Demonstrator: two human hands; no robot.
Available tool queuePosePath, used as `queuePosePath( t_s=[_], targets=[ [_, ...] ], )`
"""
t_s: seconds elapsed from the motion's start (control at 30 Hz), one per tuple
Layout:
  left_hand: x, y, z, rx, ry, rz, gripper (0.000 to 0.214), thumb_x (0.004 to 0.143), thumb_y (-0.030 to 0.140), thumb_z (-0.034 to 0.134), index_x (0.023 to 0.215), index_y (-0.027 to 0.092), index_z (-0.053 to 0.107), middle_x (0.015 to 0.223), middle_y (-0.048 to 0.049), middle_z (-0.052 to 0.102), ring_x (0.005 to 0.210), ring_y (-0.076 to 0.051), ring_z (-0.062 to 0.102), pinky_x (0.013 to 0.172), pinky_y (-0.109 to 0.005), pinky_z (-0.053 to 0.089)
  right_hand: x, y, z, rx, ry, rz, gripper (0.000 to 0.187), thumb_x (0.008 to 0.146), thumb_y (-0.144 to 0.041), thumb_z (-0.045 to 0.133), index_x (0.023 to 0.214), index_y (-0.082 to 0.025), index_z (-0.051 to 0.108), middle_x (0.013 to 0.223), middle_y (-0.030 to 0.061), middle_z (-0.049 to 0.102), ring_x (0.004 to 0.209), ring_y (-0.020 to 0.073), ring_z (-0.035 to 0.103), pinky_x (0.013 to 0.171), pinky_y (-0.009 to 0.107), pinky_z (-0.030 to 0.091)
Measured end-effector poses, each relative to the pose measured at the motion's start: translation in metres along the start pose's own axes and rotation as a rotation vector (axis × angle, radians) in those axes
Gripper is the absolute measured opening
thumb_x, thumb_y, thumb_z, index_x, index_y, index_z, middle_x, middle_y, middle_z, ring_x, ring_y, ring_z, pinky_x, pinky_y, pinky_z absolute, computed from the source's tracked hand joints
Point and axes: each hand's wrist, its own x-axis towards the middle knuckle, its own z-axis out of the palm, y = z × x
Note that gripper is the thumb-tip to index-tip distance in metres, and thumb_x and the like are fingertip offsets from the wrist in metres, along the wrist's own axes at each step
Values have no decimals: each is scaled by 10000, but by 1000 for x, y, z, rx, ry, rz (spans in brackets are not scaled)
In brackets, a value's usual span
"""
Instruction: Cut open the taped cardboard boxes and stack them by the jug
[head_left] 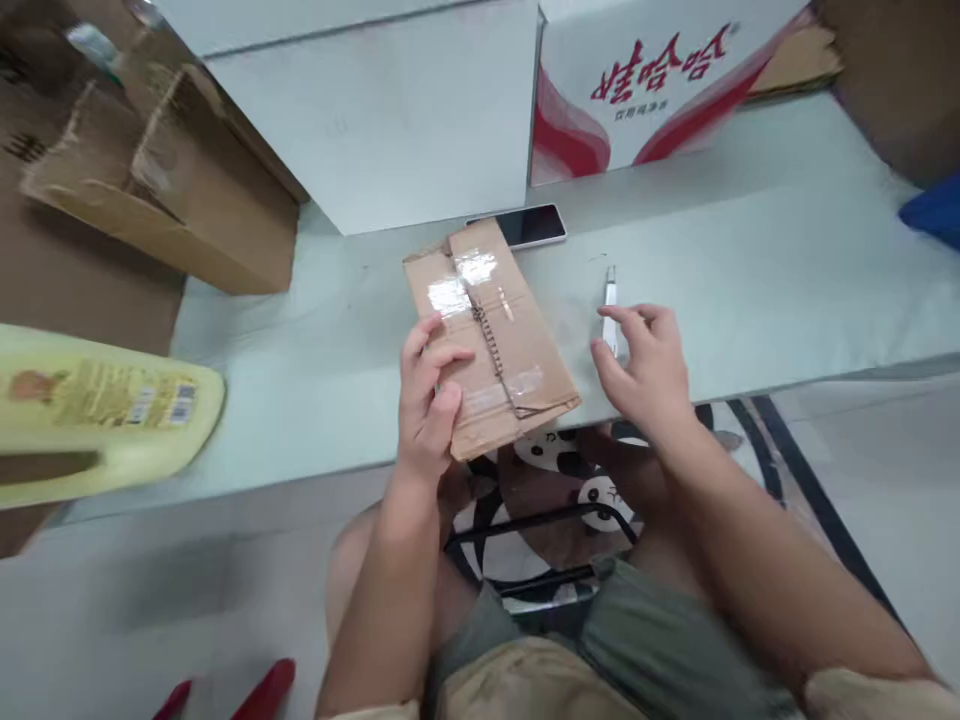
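Note:
A flat brown cardboard box (517, 350), with clear tape over a lengthwise seam and a zigzag tear line, leans at the table's front edge. My left hand (429, 405) holds it by its lower left side, fingers and thumb on its face. To the right, a slim white utility knife (610, 295) lies on the table with its metal tip pointing away from me. My right hand (646, 370) is over the knife's near end, thumb and index finger apart; whether they touch it I cannot tell.
Behind the cardboard box lies a smartphone (536, 225), partly covered by it. A white carton (405, 120) and a red-and-white printed carton (637, 100) stand at the back of the table (780, 260). At left are an open brown box (225, 190) and a yellow bottle (112, 410).

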Motion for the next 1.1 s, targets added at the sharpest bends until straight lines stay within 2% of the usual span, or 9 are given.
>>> queuePosePath(
  t_s=[0.13, 0.23, 0.37, 0.47, 0.53, 0.63, 0.77, 0.93, 1.1],
  targets=[
    [3, 14, -6, 75, -53, 127, 294, 991, 446, 516, 1198, 285, 649, 1535, -86, 520, 1477, -317, 463, 1277, -602, 310, 2, 11, 3, -204, -159, 45, 546, 937, -463, 493, 1398, -217, 651, 1101, 176, 632, 1027, 350, 574, 913, 500, 473],
    [4, 22, -6, 104, -97, 276, 337, 950, 507, 545, 1184, 285, 645, 1446, -92, 586, 1427, -331, 514, 1268, -644, 304, 7, 15, 2, -286, -254, 2, 432, 914, -440, 525, 1214, -196, 717, 1030, 166, 648, 952, 331, 573, 833, 449, 448],
    [4, 23, 1, 135, -90, 334, 380, 878, 551, 618, 1142, 278, 627, 1239, -86, 650, 1259, -308, 624, 1244, -650, 345, 9, 12, -7, -118, -303, 83, 242, 833, -343, 585, 1019, -208, 660, 873, 75, 640, 778, 237, 566, 675, 345, 393],
    [4, 19, 6, 168, -45, 362, 346, 863, 516, 639, 1117, 282, 612, 1131, -65, 643, 1167, -285, 656, 1234, -649, 364, 0, 4, -20, 162, -184, 111, 174, 824, -263, 557, 981, -222, 620, 745, 0, 599, 632, 169, 530, 616, 308, 397],
    [3, 18, 11, 182, -24, 366, 342, 866, 511, 643, 1111, 275, 612, 1133, -66, 633, 1141, -277, 660, 1231, -639, 371, -12, -3, -32, 343, -12, 0, 163, 855, -221, 546, 997, -234, 624, 730, -20, 589, 611, 147, 539, 601, 291, 427],
    [2, 22, 20, 202, 0, 358, 336, 870, 488, 663, 1113, 261, 616, 1139, -71, 624, 1122, -264, 662, 1238, -616, 371, -33, -14, -53, 512, 212, -289, 225, 877, -129, 577, 1052, -255, 637, 736, -36, 582, 569, 115, 527, 531, 256, 417],
    [3, 28, 32, 263, 59, 336, 356, 882, 500, 667, 1141, 265, 599, 1149, -70, 629, 1135, -259, 653, 1243, -612, 364, -50, -30, -76, 492, 91, -661, 400, 828, 11, 575, 1139, -230, 646, 697, -34, 575, 546, 104, 523, 483, 239, 400],
    [5, 28, 38, 339, 69, 321, 397, 880, 569, 657, 1128, 263, 607, 1153, -69, 645, 1136, -266, 666, 1220, -602, 387, -61, -35, -87, 149, 34, -683, 366, 845, -32, 661, 1165, -207, 691, 646, -42, 570, 570, 102, 489, 554, 251, 416],
    [7, 26, 40, 292, 103, 351, 392, 874, 544, 682, 1118, 242, 628, 1133, -74, 639, 1107, -267, 670, 1229, -598, 368, -75, -40, -95, 79, 20, -610, 387, 834, -58, 715, 1193, -203, 719, 656, -44, 573, 570, 98, 465, 573, 258, 412]
  ],
)
